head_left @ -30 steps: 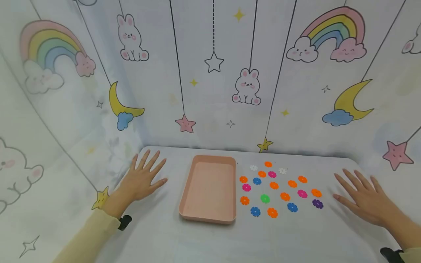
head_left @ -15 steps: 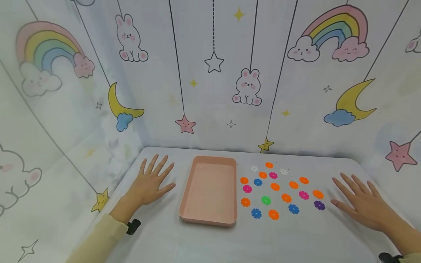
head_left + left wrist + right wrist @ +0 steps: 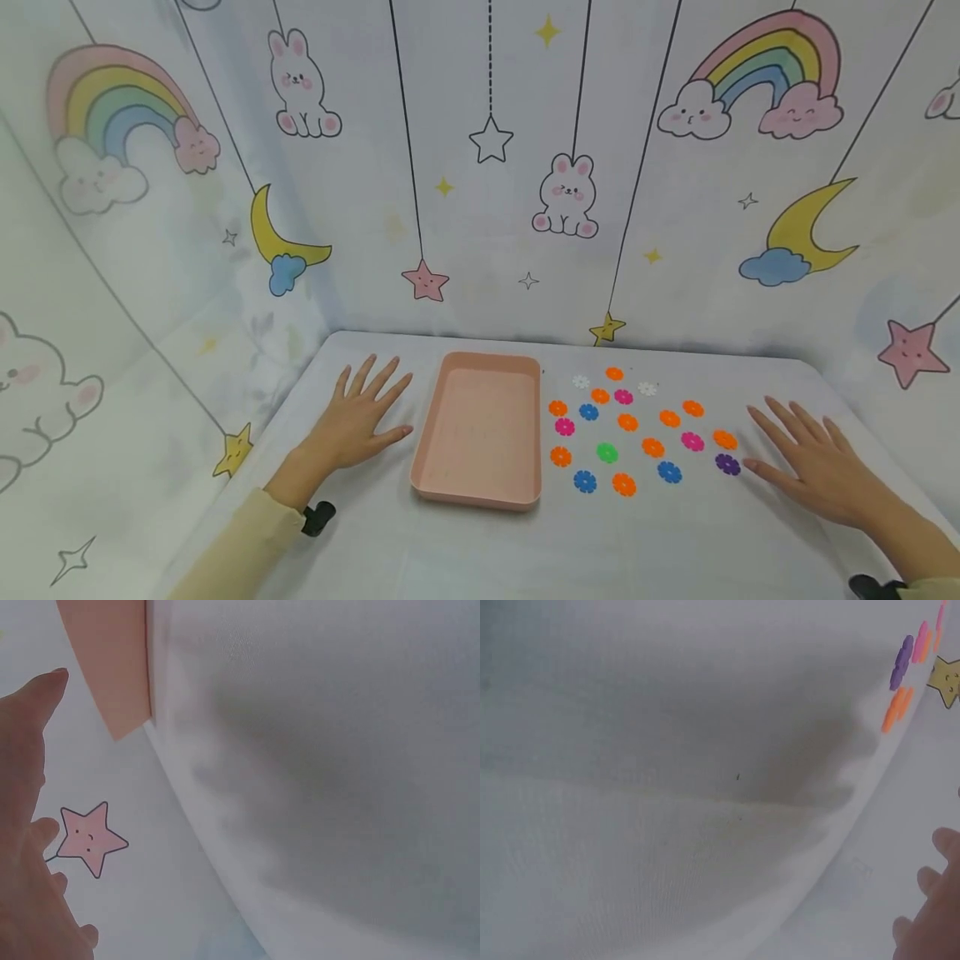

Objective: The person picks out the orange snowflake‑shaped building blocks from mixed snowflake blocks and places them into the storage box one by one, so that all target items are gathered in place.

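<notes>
My left hand [image 3: 354,423] is spread flat above the table, just left of a shallow pink tray [image 3: 480,433], and holds nothing. In the left wrist view the tray [image 3: 112,667] shows beyond my thumb. On the right, my right hand [image 3: 817,467] hovers with fingers straight, nothing in it. Its thumb tip is right beside a purple flower-shaped disc [image 3: 727,464]. Several more such discs lie scattered between tray and hand, among them a green one [image 3: 607,453], a blue one [image 3: 670,472] and an orange one [image 3: 624,484]. The right wrist view shows the purple disc [image 3: 901,663] edge-on.
A white cloth covers the table [image 3: 480,550]. Behind it and on the left rises a white curtain [image 3: 360,192] printed with rabbits, rainbows, moons and stars. Each wrist wears a black strap [image 3: 318,518].
Both hands have moved inward: the left one rightward to the tray, the right one leftward to the purple disc. Tray and discs stay where they were.
</notes>
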Demonstrator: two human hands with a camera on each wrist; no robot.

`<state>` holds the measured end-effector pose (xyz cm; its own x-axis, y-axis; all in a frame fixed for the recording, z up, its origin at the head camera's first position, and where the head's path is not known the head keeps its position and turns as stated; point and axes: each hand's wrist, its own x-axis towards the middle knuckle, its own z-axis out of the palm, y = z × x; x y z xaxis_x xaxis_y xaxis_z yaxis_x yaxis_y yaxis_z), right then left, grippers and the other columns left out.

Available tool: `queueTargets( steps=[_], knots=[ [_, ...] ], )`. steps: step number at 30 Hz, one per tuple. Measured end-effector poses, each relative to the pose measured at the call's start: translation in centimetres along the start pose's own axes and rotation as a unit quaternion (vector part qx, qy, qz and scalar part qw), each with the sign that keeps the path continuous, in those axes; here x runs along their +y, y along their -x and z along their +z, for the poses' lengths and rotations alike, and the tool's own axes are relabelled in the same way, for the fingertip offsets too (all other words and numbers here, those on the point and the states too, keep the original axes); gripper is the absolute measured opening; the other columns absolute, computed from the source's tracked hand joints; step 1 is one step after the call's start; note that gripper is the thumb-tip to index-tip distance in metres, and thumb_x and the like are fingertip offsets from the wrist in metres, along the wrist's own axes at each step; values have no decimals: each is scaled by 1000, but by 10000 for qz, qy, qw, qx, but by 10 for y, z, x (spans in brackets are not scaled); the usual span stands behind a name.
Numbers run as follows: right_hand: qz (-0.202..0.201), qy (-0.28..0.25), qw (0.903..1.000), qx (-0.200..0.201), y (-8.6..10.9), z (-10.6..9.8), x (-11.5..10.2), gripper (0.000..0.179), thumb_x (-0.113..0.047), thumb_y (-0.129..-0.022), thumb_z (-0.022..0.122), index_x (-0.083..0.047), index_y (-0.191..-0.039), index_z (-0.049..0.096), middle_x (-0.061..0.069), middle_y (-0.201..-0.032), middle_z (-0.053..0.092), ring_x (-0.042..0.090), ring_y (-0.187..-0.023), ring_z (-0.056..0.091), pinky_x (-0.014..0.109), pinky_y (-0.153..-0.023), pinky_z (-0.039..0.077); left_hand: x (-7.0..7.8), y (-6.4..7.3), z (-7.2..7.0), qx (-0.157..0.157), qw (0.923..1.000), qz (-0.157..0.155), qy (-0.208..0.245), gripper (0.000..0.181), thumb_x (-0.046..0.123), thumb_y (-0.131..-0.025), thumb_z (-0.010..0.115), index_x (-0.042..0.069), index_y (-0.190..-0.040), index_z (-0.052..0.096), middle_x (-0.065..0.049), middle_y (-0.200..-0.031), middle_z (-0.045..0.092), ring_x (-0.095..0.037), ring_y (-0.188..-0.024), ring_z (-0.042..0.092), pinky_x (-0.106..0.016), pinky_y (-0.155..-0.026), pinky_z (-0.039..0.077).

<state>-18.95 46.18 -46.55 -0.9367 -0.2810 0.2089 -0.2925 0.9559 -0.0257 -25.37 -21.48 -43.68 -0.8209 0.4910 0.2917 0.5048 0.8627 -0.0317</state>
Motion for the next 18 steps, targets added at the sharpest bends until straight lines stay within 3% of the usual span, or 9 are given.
queueTargets(
  steps=[4,7,10,14,18],
  knots=[
    [29,-722,9974,-13,-3,1,-4,94,-43,-95,70,-13,-165,15,32,-163,18,61,-146,9,66,-112,-21,2,0,3,93,9992,22,400,84,58,-93,65,19,-160,36,-10,-169,23,-45,-154,14,-74,-116,18],
    [48,-1309,9914,-8,-7,-1,-9,92,-36,-93,73,-10,-163,20,36,-158,25,64,-139,22,83,-109,3,3,-1,6,82,9965,-62,824,85,56,-93,67,19,-161,33,-10,-169,22,-46,-153,14,-75,-115,20],
    [168,-1772,9839,-167,-10,-5,-15,92,-33,-93,75,-8,-163,20,39,-156,25,64,-136,25,87,-98,20,4,-3,7,27,9913,-191,1305,86,54,-93,69,20,-162,31,-11,-169,22,-46,-153,16,-76,-114,22],
    [354,-2253,9728,-402,-14,-9,-21,91,-30,-94,73,-2,-161,19,40,-155,23,64,-136,23,87,-94,24,9,-6,5,-115,9789,-330,2012,87,51,-93,72,19,-162,31,-11,-168,23,-45,-153,17,-77,-113,23],
    [493,-2400,9684,-473,-18,-11,-25,88,-31,-95,72,4,-158,22,41,-152,26,63,-135,25,85,-96,27,13,-7,3,-264,9667,-447,2507,85,46,-94,72,17,-162,30,-11,-168,23,-43,-153,17,-75,-115,22]
  ],
)
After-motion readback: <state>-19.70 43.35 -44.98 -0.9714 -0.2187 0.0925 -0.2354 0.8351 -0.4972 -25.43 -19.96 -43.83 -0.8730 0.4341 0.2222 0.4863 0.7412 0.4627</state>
